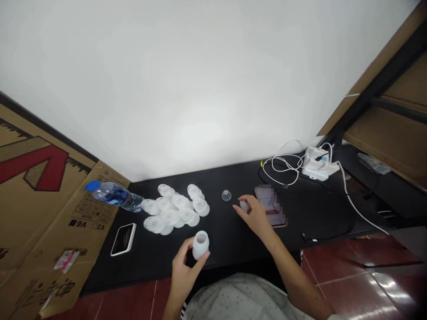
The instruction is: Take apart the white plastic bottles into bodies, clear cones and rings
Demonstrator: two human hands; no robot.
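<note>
So the left hand (183, 268) has its thumb and fingers wrapped around a little white bottle (200, 251), open mouth facing up, held at the near edge of the black table (230, 235). The right hand (256, 216) is farther out and over to the right, thumb and fingers curled in a pinch around a small whitish see-through piece (245, 206); it's half hidden by the fingers, so I can't tell exactly what it is. Just left of that hand, and a bit past it, a clear dome-shaped cap (226, 195) sits on the tabletop. Right beside the same hand, on its right, lies a phone (271, 206) with a partly blurred-out screen. Beyond the left hand and off to its left there's a whole bunch of white bottles (171, 217) crowded together, and past those, a water bottle (115, 194) with a blue cap. A white-framed device (123, 240) lies well to the left of the left hand. Way out right of the right hand, toward the wall, you've got a white power strip (315, 164) and some looped white cable (283, 169).
</note>
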